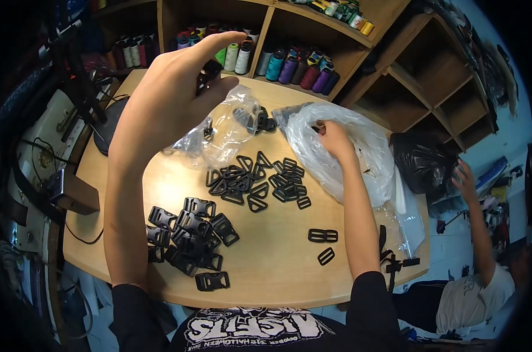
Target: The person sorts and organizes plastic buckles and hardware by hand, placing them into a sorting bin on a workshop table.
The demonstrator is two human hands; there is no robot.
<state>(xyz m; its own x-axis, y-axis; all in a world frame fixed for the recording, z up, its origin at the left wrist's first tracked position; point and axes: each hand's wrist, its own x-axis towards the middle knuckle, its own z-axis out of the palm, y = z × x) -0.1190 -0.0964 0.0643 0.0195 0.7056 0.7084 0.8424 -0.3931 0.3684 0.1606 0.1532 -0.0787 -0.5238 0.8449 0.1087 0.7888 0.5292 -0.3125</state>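
My left hand (171,88) is raised over the back left of the table, thumb and forefinger apart. Its other fingers are hidden behind it, and black plastic pieces (209,73) show in its curl. At the mouth of a white plastic bag (360,126), my right hand (334,139) pinches a small black piece (317,128) whose kind I cannot make out. Between my forearms lie piles of black side-release buckles (195,234), triangle rings (236,179) and strap sliders (288,180). A few sliders (325,236) lie apart, close to my right forearm.
A clear plastic bag (225,132) and more black parts (266,121) lie at the back. Shelves with thread spools (301,70) rise behind the table (278,264). A metal box (72,190) sits on the left. At right, another person (471,293) reaches toward a black bag (421,161).
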